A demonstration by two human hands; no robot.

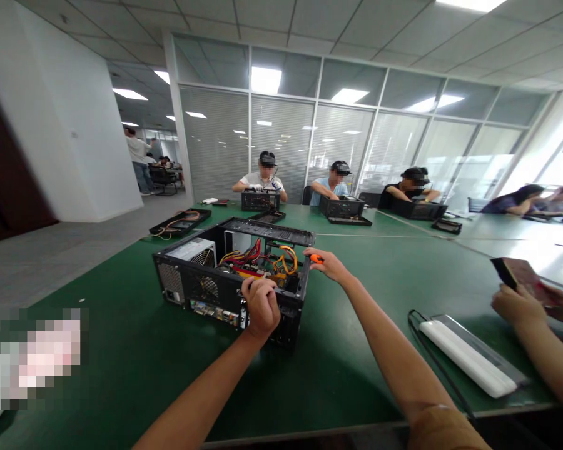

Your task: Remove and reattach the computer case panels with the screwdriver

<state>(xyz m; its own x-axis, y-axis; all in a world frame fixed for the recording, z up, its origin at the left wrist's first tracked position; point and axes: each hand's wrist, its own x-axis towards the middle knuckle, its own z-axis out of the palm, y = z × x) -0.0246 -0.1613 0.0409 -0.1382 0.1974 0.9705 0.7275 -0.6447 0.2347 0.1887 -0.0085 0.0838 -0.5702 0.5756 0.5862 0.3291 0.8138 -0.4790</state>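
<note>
An opened black computer case (220, 281) lies on its side on the green table, its inside facing up. Its power supply (192, 250), red, yellow and black wires, and an orange cable loop (288, 259) show within. My left hand (261, 306) is closed over the near top edge of the case, by the rear slots. At the right side of the case, my right hand (329, 265) is closed round an orange-handled screwdriver (316, 258), with fingers at the case's edge. The screwdriver's shaft is hidden.
Behind the case lies a black side panel (181, 222) with a cable on it. A white power strip (469, 356) with a black cord rests at right, near another person's hands holding a phone (520, 278). Several people work on similar cases across the green table (370, 287).
</note>
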